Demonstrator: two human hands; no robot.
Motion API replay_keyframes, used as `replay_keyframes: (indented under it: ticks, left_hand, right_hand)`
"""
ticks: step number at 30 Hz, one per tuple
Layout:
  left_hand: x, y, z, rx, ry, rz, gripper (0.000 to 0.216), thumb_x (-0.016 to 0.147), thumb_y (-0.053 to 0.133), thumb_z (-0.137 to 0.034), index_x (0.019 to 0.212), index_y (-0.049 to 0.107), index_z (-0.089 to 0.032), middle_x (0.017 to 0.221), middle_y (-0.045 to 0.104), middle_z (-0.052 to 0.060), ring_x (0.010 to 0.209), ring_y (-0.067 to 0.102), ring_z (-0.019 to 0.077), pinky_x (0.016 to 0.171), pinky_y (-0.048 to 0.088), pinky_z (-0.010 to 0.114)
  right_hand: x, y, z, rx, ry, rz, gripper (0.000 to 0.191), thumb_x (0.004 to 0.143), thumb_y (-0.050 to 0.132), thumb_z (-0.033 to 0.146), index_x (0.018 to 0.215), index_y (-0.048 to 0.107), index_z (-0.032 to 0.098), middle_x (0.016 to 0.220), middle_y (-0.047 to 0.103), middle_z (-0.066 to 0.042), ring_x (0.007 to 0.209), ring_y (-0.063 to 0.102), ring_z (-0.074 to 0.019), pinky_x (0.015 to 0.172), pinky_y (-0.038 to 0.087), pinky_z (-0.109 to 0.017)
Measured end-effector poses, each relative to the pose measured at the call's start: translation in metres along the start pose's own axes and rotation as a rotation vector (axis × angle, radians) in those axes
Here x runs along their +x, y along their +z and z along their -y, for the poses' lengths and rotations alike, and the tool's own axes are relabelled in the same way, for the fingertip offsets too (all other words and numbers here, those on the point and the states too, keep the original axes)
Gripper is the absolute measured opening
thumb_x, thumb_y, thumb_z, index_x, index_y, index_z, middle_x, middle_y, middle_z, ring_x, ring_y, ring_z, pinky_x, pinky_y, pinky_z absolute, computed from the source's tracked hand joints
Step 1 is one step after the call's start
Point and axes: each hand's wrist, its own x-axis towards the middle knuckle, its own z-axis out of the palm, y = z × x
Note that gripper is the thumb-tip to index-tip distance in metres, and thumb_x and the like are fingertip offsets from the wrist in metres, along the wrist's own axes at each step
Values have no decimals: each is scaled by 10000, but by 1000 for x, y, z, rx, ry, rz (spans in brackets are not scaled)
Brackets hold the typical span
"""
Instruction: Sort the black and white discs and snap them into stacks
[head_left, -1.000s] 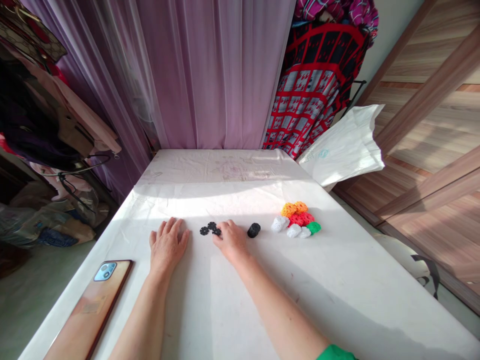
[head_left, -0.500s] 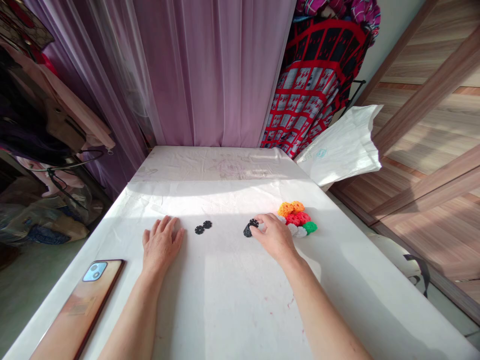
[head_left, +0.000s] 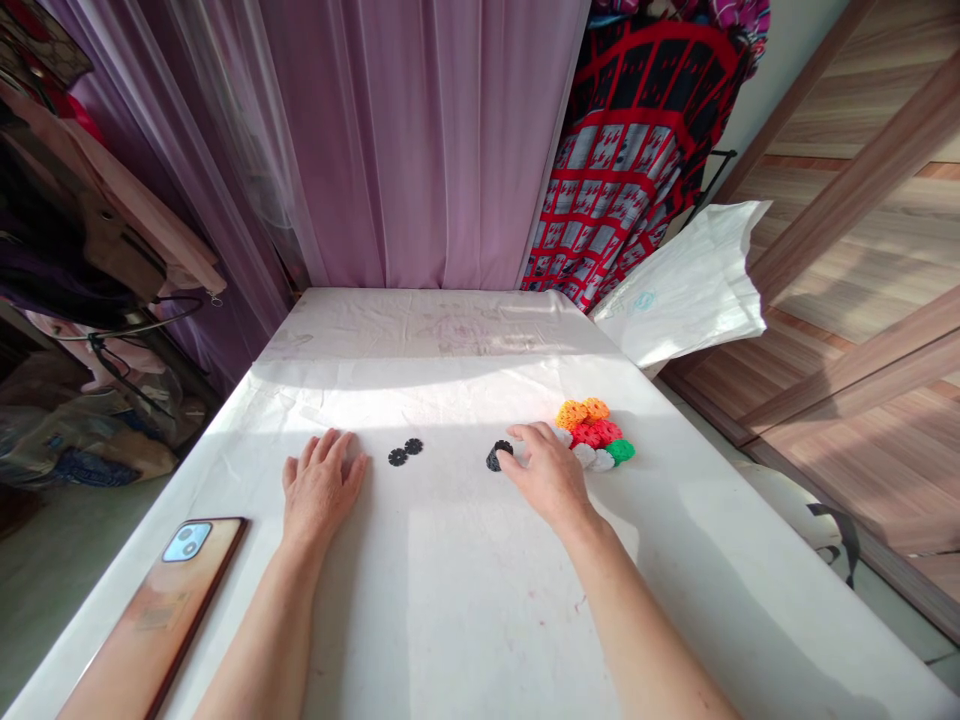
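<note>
My left hand (head_left: pixel 321 485) lies flat on the white-covered table with its fingers spread, holding nothing. Just right of it are two black notched plastic discs (head_left: pixel 397 457), touching or linked edge to edge. A small heap of black discs (head_left: pixel 498 456) sits farther right. My right hand (head_left: pixel 549 470) is beside that heap, its thumb at the heap's edge and its index finger lifted apart. No disc shows between the fingers. Behind the right hand is a pile of similar discs: orange (head_left: pixel 574 414), red (head_left: pixel 598 433), green (head_left: pixel 621 452) and white (head_left: pixel 601 460).
A phone (head_left: pixel 161 610) lies face down at the table's left edge. A white bag (head_left: pixel 682 290) stands against the right far side. Purple curtains (head_left: pixel 435 140) hang behind the table (head_left: pixel 465 600), and clothes (head_left: pixel 105 200) hang at the left.
The black disc that my right fingers held tilted now rests on the black heap. My right thumb and index finger have parted. My left hand stays in place.
</note>
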Motion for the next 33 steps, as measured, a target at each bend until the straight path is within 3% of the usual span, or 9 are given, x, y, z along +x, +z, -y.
replay_keyframes:
  ticks: [3,6,9,12,16,21,27,33]
  left_hand:
    - [0,1,0,0,3,-2,554,1013,362,-456,1453,552,-179,1602,466,120,1506,356,345,1222,265,598]
    - [1,2,1,1,2,-10,545,1011,373,-454,1453,555,-192,1599,469,123,1504,363,341,1223,264,598]
    - [1,3,1,-2,-4,-8,545,1012,373,-460,1458,551,-201,1606,461,117,1507,359,338,1226,258,594]
    - [1,4,2,-5,-1,-10,549,1014,368,-464,1462,547,-200,1608,458,114,1509,355,340,1226,257,593]
    - [1,5,3,-8,9,-24,542,1013,371,-464,1455,553,-209,1601,467,120,1499,370,343,1215,270,598]
    - [1,5,3,-13,7,-21,544,1011,379,-463,1456,551,-203,1605,461,120,1504,359,347,1212,271,596]
    - [1,3,2,-13,16,-35,533,1005,385,-451,1436,569,-197,1580,490,138,1489,383,345,1203,287,595]
    - [2,4,4,-25,20,-30,532,1009,361,-459,1425,578,-210,1582,491,126,1489,376,341,1203,280,597]
  right_hand:
    - [-5,2,21,25,-103,21,220,908,579,203,1062,734,221,1072,717,-52,776,666,-155,807,495,-292]
    - [-5,14,53,14,-175,191,276,929,537,172,1124,722,235,1097,709,-48,821,679,-155,840,493,-283]
    - [4,33,82,-50,-146,361,323,950,553,233,1250,668,249,1202,675,-69,947,690,-193,827,497,-298]
    - [17,53,96,-110,-88,442,323,960,579,337,1264,645,249,1219,648,-92,1013,685,-231,821,501,-321]
    - [28,67,101,-132,-38,475,284,965,582,379,1204,665,249,1213,645,-105,1055,683,-246,864,505,-345]
    - [24,68,106,-152,-11,466,322,955,589,347,1211,665,165,1233,656,-146,1100,680,-260,890,529,-345]
    - [23,73,115,-246,-72,450,296,955,551,231,1182,683,95,1183,675,-203,1022,715,-267,796,565,-337]
    - [10,56,106,-250,-92,455,271,949,600,277,1148,700,122,1136,709,-174,979,729,-252,778,551,-316]
